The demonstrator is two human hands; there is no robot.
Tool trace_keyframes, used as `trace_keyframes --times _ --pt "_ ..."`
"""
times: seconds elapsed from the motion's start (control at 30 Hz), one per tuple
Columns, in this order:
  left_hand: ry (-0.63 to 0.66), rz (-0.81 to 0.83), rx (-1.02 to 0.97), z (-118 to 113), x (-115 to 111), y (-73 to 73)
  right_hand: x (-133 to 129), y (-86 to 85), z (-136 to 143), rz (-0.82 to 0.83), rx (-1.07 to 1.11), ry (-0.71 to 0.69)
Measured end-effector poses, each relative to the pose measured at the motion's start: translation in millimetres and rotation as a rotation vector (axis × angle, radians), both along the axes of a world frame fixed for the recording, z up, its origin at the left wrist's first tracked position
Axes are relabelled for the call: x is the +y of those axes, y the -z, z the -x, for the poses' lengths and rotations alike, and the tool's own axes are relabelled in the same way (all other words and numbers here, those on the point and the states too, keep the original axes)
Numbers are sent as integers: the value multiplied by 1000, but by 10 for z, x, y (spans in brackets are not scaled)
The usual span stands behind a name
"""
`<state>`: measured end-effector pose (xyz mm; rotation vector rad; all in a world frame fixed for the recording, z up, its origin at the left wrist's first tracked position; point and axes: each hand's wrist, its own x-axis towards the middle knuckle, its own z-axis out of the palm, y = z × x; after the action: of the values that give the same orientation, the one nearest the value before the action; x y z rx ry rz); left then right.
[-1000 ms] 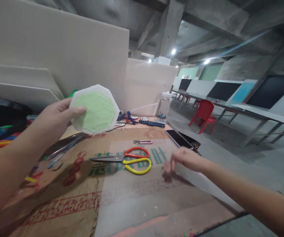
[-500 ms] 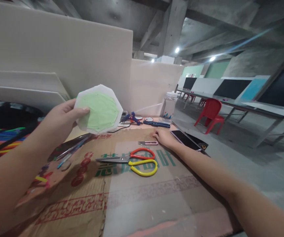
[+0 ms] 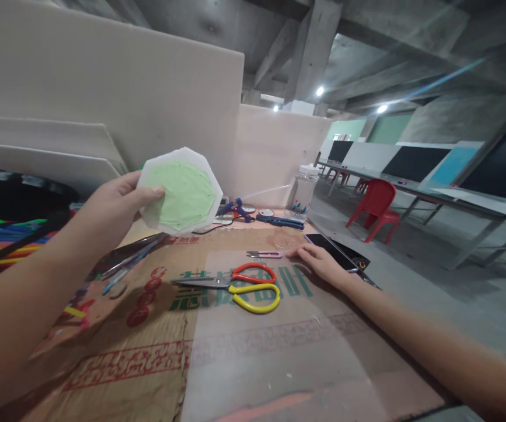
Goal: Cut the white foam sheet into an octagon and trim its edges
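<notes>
My left hand (image 3: 123,202) pinches the left edge of an octagonal white board with pale green material on its face (image 3: 187,193), thumb in front, and holds it above the table. My right hand (image 3: 317,258) rests on the cardboard with its fingers loosely stretched out. Its fingertips lie just beside the pink handle of the thread snips (image 3: 266,254); whether they touch I cannot make out. Nearer to me lie large scissors (image 3: 231,285) with one red and one yellow handle loop, blades pointing left.
Flattened cardboard (image 3: 147,346) covers the table. By my right hand is a phone (image 3: 332,252). At the back are a blue glue gun (image 3: 239,210), dark blue pliers (image 3: 281,221) and a clear bottle (image 3: 303,190). Colourful strips (image 3: 7,246) lie left; a red chair (image 3: 373,208) stands beyond.
My right hand has moved towards me and slightly right, and its fingers have loosened from a curl beside the snips. The octagonal board in my left hand has shifted slightly right.
</notes>
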<state>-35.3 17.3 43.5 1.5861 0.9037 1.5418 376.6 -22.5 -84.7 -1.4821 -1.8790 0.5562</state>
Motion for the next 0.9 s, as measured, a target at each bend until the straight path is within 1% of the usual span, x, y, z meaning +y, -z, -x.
trace_keyframes --times 0.07,0.13,0.2,0.27,0.3,0.37,0.43,0.5,0.6,0.67,0.73,0.8,0.9 --pt "-8 35 35 -26 -23 -12 -227 -46 79 30 16 -81" --pt "-15 60 49 -27 -24 2 -396 -100 155 103 47 -214" --pt "-4 56 55 0 0 40 -499 -148 172 236 169 -331" --pt "0 41 66 39 34 84 -541 -183 120 317 272 -372" --pt "-3 34 75 54 50 104 -538 -197 78 328 307 -370" --pt "2 35 87 67 72 135 -472 -219 -8 283 315 -341" --pt "19 48 85 55 81 153 -308 -227 -66 165 182 -265" --pt "29 66 77 36 77 158 -58 -212 -90 52 -65 -174" --pt "29 72 95 30 60 147 324 -157 -96 60 -133 -158" --pt "27 60 113 46 50 130 440 -123 -104 76 -128 -174" --pt "24 50 110 63 44 110 380 -97 -133 100 -102 -218" --pt "32 49 92 66 39 93 181 -74 -182 134 -55 -254" --pt "66 58 79 41 31 90 -146 -44 -264 155 28 -212"
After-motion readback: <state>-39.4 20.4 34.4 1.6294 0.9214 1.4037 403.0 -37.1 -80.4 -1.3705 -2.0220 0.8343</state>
